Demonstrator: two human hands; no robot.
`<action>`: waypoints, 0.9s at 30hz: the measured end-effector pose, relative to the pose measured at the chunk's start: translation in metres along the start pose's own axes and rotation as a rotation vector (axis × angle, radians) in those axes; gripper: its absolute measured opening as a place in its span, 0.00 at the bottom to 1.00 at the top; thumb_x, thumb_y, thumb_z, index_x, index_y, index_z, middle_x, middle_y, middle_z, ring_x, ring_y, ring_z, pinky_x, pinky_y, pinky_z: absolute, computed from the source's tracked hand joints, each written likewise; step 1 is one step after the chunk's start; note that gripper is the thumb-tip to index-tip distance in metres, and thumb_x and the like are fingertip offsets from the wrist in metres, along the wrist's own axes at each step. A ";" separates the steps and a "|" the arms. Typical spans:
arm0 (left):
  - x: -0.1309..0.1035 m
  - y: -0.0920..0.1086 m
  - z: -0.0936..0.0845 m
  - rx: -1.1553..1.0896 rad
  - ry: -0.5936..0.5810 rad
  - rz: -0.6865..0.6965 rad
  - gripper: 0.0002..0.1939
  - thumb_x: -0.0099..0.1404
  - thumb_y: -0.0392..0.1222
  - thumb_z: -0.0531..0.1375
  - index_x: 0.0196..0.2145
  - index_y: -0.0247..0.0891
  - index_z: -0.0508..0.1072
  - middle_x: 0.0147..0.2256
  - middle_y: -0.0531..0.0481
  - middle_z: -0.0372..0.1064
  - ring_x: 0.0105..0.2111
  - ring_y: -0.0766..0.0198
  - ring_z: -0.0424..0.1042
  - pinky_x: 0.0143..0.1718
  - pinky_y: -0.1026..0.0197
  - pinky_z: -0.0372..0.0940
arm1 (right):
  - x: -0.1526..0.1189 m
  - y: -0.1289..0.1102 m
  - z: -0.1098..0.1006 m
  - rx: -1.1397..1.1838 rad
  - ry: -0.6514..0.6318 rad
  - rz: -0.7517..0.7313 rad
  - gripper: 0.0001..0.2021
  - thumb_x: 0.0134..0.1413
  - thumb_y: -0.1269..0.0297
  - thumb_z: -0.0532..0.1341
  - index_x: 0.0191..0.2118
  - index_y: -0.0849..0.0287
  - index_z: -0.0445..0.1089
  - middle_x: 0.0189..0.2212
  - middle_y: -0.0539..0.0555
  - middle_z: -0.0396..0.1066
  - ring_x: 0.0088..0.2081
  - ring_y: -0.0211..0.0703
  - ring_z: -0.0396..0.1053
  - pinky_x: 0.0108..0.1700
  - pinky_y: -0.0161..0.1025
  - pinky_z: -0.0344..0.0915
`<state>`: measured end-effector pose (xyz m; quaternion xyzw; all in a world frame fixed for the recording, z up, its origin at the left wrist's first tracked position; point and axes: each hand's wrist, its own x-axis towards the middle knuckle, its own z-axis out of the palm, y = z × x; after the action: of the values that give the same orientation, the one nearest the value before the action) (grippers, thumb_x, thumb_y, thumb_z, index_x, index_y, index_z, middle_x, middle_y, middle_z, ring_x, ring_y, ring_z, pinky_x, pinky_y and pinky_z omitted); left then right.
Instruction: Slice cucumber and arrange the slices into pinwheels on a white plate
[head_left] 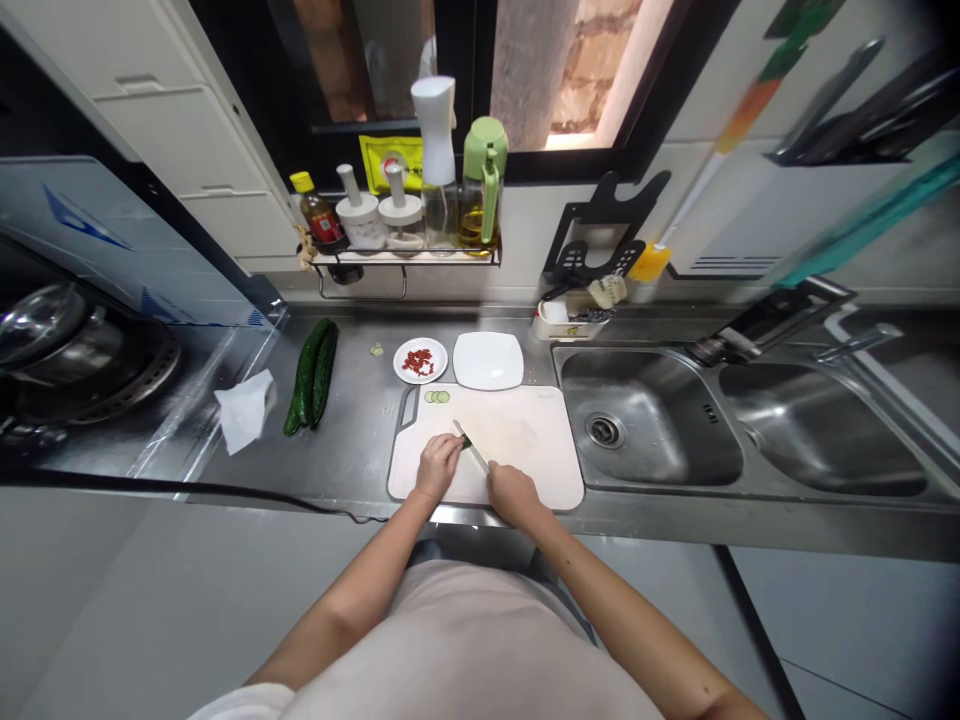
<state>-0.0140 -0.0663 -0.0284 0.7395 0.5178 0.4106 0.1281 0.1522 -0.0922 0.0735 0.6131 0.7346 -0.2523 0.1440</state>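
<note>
1. The bench (356,450) carries the board (551,470), which lies near its front edge, left of the sink (652,415).
2. The right hand (513,493), at the board's near side, is closed around the knife's handle, which its fingers hide.
3. The left hand (439,464), farther left, pinches a green piece; its fingers cover much of it.
4. The knife (472,447) slants from the right hand toward the far left; it shows as a thin strip, so its blade's breadth is hard to judge.
5. Slices (437,397) overlap in the board's far left part.
6. The green piece (466,441) sits right of the left hand's fingertips, against or just beside the blade; contact and its long axis cannot be told.
</note>
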 end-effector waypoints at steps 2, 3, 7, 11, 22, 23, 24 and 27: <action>0.000 -0.001 0.000 -0.001 -0.003 -0.001 0.09 0.66 0.35 0.54 0.40 0.39 0.75 0.37 0.46 0.72 0.40 0.63 0.70 0.43 0.57 0.67 | 0.002 -0.001 0.000 0.007 0.001 -0.001 0.15 0.62 0.71 0.45 0.46 0.64 0.65 0.40 0.63 0.73 0.43 0.47 0.72 0.40 0.38 0.61; 0.000 -0.001 0.001 -0.002 -0.003 0.000 0.09 0.66 0.35 0.54 0.40 0.39 0.75 0.37 0.46 0.72 0.40 0.63 0.70 0.43 0.57 0.67 | 0.003 -0.002 0.000 0.007 0.003 -0.003 0.15 0.62 0.71 0.45 0.46 0.64 0.65 0.40 0.63 0.73 0.43 0.47 0.72 0.40 0.38 0.61; 0.000 -0.001 0.001 -0.007 0.001 0.005 0.10 0.67 0.36 0.54 0.40 0.39 0.75 0.38 0.45 0.72 0.40 0.63 0.70 0.43 0.57 0.67 | 0.009 -0.005 -0.002 0.004 0.023 -0.007 0.15 0.60 0.74 0.45 0.46 0.63 0.65 0.40 0.63 0.73 0.44 0.46 0.71 0.40 0.37 0.61; 0.000 -0.001 0.001 0.004 -0.009 0.005 0.11 0.67 0.36 0.53 0.41 0.39 0.74 0.37 0.45 0.72 0.40 0.62 0.70 0.44 0.56 0.67 | 0.014 -0.008 -0.001 0.010 0.027 -0.008 0.14 0.60 0.74 0.46 0.47 0.63 0.64 0.40 0.63 0.73 0.44 0.47 0.71 0.41 0.38 0.61; 0.000 0.000 -0.002 0.005 -0.004 0.002 0.11 0.67 0.36 0.53 0.42 0.39 0.74 0.37 0.45 0.72 0.40 0.62 0.70 0.44 0.56 0.67 | 0.001 -0.004 0.006 -0.008 0.023 0.017 0.15 0.60 0.74 0.44 0.46 0.64 0.64 0.38 0.64 0.73 0.43 0.49 0.72 0.39 0.39 0.62; 0.000 0.001 -0.002 0.005 -0.004 0.001 0.11 0.67 0.36 0.53 0.42 0.39 0.74 0.37 0.45 0.72 0.40 0.62 0.70 0.43 0.56 0.67 | -0.002 -0.002 0.008 -0.009 0.023 0.021 0.15 0.60 0.73 0.44 0.46 0.64 0.64 0.38 0.64 0.73 0.43 0.49 0.72 0.39 0.39 0.62; 0.000 0.001 -0.002 0.005 -0.005 -0.001 0.11 0.67 0.36 0.53 0.41 0.39 0.74 0.37 0.45 0.72 0.40 0.62 0.70 0.43 0.56 0.67 | -0.006 0.000 0.009 -0.010 0.023 0.026 0.14 0.61 0.73 0.44 0.45 0.64 0.64 0.38 0.64 0.73 0.43 0.49 0.72 0.39 0.39 0.62; 0.000 0.001 -0.001 0.002 -0.003 -0.005 0.11 0.67 0.36 0.53 0.41 0.38 0.74 0.37 0.45 0.72 0.40 0.62 0.70 0.43 0.56 0.67 | -0.014 0.004 0.013 -0.016 0.017 0.043 0.14 0.62 0.71 0.45 0.46 0.63 0.64 0.38 0.63 0.73 0.43 0.49 0.72 0.39 0.39 0.61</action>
<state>-0.0142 -0.0672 -0.0267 0.7390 0.5199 0.4086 0.1294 0.1575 -0.1104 0.0695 0.6299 0.7243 -0.2380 0.1481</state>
